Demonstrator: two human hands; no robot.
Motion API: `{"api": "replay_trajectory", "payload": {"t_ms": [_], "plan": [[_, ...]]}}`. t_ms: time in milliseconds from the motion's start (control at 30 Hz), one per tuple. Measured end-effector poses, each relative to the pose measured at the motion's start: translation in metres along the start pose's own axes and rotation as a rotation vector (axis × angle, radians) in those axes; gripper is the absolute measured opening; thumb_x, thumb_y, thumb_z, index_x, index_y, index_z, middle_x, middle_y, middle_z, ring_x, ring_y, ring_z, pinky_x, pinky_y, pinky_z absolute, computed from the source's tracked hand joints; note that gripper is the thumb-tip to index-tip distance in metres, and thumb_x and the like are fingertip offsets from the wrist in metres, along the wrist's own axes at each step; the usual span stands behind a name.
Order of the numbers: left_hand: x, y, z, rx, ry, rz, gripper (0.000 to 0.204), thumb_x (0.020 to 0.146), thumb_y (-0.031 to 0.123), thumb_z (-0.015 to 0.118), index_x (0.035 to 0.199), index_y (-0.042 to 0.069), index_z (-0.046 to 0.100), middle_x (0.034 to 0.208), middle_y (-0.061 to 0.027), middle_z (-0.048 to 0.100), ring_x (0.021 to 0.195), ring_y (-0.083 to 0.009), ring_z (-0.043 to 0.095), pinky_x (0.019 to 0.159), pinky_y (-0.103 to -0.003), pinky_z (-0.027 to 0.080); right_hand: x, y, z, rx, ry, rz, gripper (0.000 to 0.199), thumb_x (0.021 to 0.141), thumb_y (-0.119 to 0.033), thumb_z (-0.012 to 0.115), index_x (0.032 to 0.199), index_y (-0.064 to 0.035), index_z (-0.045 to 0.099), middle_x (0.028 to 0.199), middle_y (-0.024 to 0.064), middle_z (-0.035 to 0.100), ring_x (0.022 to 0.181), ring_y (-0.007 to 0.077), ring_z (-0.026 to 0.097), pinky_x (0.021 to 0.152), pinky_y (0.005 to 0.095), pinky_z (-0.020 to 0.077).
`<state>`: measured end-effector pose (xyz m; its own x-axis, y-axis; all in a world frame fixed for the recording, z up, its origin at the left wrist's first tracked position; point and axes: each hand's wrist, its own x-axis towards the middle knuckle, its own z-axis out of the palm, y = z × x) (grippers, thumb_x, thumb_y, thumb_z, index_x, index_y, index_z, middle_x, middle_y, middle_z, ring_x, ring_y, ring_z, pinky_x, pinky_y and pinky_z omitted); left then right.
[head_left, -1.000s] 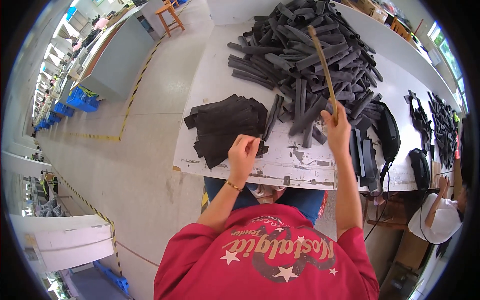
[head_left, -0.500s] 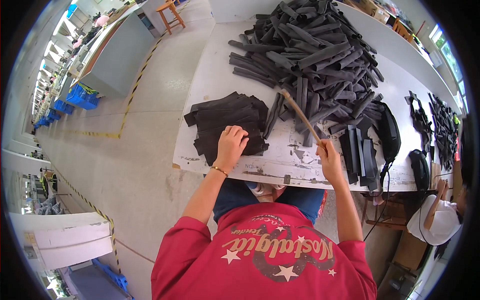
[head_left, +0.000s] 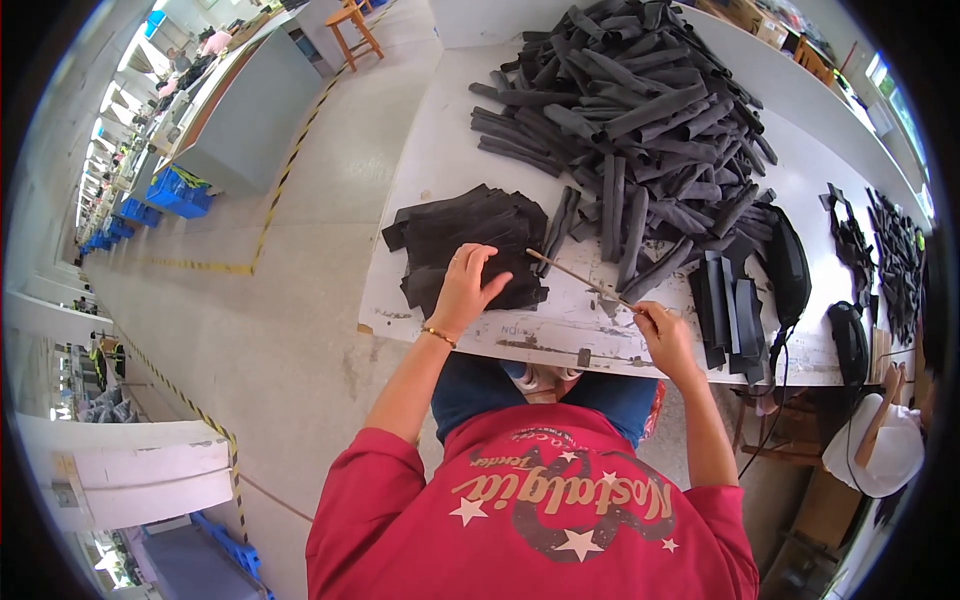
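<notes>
My right hand [head_left: 665, 338] grips one end of a thin wooden stick [head_left: 580, 277]. The stick's other end points left, reaching the right side of a stack of flat black fabric pieces [head_left: 440, 235]. Over the near part of that stack lies my left hand [head_left: 468, 285], thumb and fingers apart, with nothing held in it. A narrow rolled black strip [head_left: 560, 228] lies just right of the stack. Beyond the stick rises a big heap of dark grey rolled fabric tubes [head_left: 650, 120].
Several flat dark strips [head_left: 728, 310] lie right of my right hand, beside a black corded device [head_left: 785, 265]. The white table [head_left: 400, 310] ends close to my body. Another person in a white top [head_left: 872, 450] sits at far right, near more black pieces [head_left: 897, 265].
The stick has swung down and left, from pointing away toward the heap to pointing at the stack. My left hand's fingers have spread apart. The whole view has shifted slightly.
</notes>
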<state>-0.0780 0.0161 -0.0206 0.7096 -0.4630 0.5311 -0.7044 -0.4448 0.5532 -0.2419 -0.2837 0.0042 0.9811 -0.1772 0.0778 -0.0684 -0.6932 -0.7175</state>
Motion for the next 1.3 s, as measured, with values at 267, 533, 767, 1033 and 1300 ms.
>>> {"api": "replay_trajectory", "payload": {"t_ms": [267,533,767,1033,1300], "plan": [[0.002,-0.004,-0.009,-0.004,-0.089,0.124,0.020,0.076,0.010,0.070,0.091,0.003,0.058,0.095,-0.0094,0.054,0.090,-0.0277,0.055,0.079,-0.036,0.047,-0.004,0.013,0.005,0.011,-0.028,-0.010,0.014,0.087,-0.014,0.059,0.096,-0.0038,0.063,0.076,0.0159,0.063,0.071,0.0327,0.062,0.065,0.0399,0.0474],[-0.008,-0.008,-0.019,-0.038,-0.151,0.097,0.013,0.079,0.007,0.067,0.088,0.001,0.061,0.094,-0.0099,0.057,0.087,-0.0268,0.057,0.077,-0.034,0.049,-0.001,0.007,0.007,0.030,-0.022,-0.082,0.013,0.086,-0.012,0.060,0.095,-0.0027,0.062,0.076,0.0168,0.063,0.068,0.0335,0.061,0.062,0.0397,0.0474],[-0.005,0.000,-0.030,-0.170,-0.149,-0.094,0.008,0.080,0.001,0.063,0.087,-0.002,0.064,0.091,-0.0115,0.063,0.082,-0.0246,0.062,0.073,-0.030,0.050,-0.006,0.012,0.005,0.010,-0.052,-0.094,0.013,0.086,-0.013,0.060,0.095,-0.0034,0.063,0.075,0.0164,0.062,0.068,0.0332,0.061,0.062,0.0400,0.0472],[0.008,0.010,-0.039,-0.234,-0.144,-0.154,0.008,0.076,-0.001,0.067,0.084,-0.001,0.067,0.087,-0.0095,0.066,0.080,-0.0206,0.064,0.072,-0.027,0.050,-0.004,0.003,-0.001,-0.073,-0.051,-0.203,0.012,0.087,-0.013,0.059,0.095,-0.0055,0.062,0.079,0.0134,0.062,0.069,0.0325,0.061,0.062,0.0413,0.0472],[0.025,0.039,-0.022,-0.127,-0.262,0.129,0.009,0.075,0.007,0.069,0.084,0.003,0.068,0.087,-0.0071,0.066,0.089,-0.0220,0.062,0.084,-0.032,0.047,0.014,-0.028,0.022,-0.175,-0.012,-0.355,0.017,0.086,-0.011,0.060,0.102,-0.0047,0.060,0.082,0.0149,0.063,0.072,0.0347,0.061,0.062,0.0408,0.0474]]}}
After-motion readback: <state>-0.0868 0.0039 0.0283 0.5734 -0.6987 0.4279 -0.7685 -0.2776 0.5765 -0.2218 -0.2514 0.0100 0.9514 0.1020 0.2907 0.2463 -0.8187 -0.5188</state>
